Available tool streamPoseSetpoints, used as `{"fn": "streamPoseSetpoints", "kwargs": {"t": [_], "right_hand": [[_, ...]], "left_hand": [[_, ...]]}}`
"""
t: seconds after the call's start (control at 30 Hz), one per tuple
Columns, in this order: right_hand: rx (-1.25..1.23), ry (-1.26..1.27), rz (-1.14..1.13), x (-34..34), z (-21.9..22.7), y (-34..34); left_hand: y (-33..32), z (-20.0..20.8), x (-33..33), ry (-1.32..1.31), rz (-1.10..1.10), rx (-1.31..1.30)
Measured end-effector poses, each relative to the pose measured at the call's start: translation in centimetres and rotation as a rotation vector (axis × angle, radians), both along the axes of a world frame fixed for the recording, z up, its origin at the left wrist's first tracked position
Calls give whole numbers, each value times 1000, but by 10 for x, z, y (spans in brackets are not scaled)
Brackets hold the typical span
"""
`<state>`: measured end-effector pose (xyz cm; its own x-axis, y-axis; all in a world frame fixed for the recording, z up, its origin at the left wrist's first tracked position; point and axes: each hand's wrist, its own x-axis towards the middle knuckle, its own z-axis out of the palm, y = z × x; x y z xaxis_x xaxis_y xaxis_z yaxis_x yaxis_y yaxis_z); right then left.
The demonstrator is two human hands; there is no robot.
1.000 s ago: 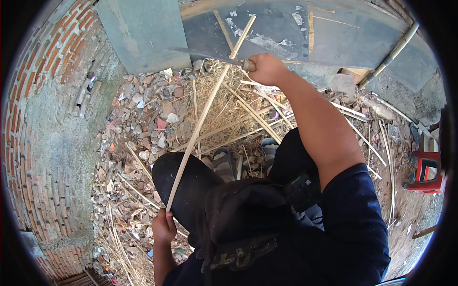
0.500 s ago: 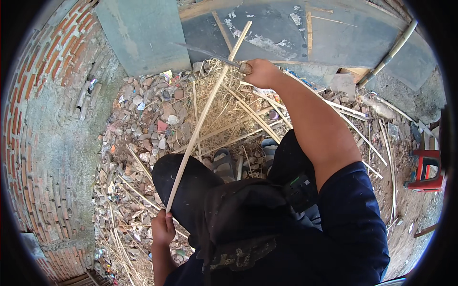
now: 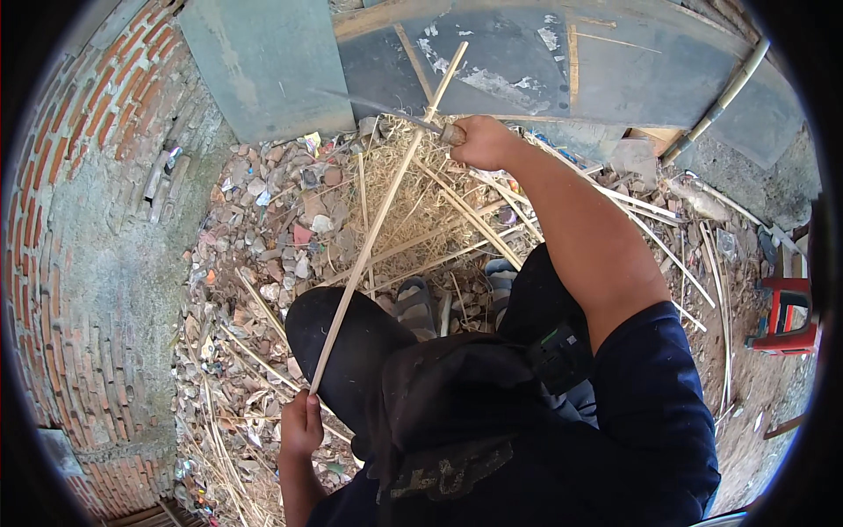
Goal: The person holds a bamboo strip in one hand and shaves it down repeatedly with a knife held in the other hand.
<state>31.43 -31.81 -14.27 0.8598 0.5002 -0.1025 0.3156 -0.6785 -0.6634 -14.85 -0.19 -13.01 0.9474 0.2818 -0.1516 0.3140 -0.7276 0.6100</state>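
Note:
A long, pale bamboo strip (image 3: 358, 277) slants from near my left thigh up towards the far panels. Its near end is gripped in my left hand (image 3: 301, 428), thumb pressed along it. My right hand (image 3: 486, 142) is closed around the short wooden handle of a long knife (image 3: 399, 113). The knife's blade points left and crosses the strip near its far end; motion smears the tip. A small pale curl shows on the strip beside the blade. Below the crossing lies a heap of thin shavings (image 3: 408, 198).
Rubble and litter (image 3: 263, 237) cover the ground, with loose bamboo strips (image 3: 465, 211) lying across it. A brick wall (image 3: 79, 263) stands at left, grey panels (image 3: 492, 61) at the far side, a red plastic stool (image 3: 786, 316) at right. My sandalled feet (image 3: 415, 303) are below the strip.
My right hand and the knife have shifted slightly nearer and to the right along the strip. A small curl now shows beside the blade. My left hand keeps its hold.

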Motion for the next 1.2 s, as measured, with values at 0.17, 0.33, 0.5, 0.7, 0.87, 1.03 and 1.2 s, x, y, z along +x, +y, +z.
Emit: {"fn": "streamPoseSetpoints", "kwargs": {"t": [0.17,0.33,0.5,0.7,0.87,1.03,1.2], "right_hand": [[-90,-197,226,-26,29,19],[-168,-134,170,-9,16,7],[-212,-242,147,-19,25,9],[-139,-277,173,-19,35,3],[-155,-229,57,-7,10,-2],[-211,-363,349,-36,49,22],[-90,-288,165,-10,28,-3]], "left_hand": [[-2,2,-6,58,23,-34],[1,-7,1,-1,-7,23],[6,0,-5,55,37,-79],[10,-12,-4,12,28,-78],[6,-3,6,49,13,-103],[6,-9,-6,23,18,-84],[2,-8,3,7,11,-43]]}}
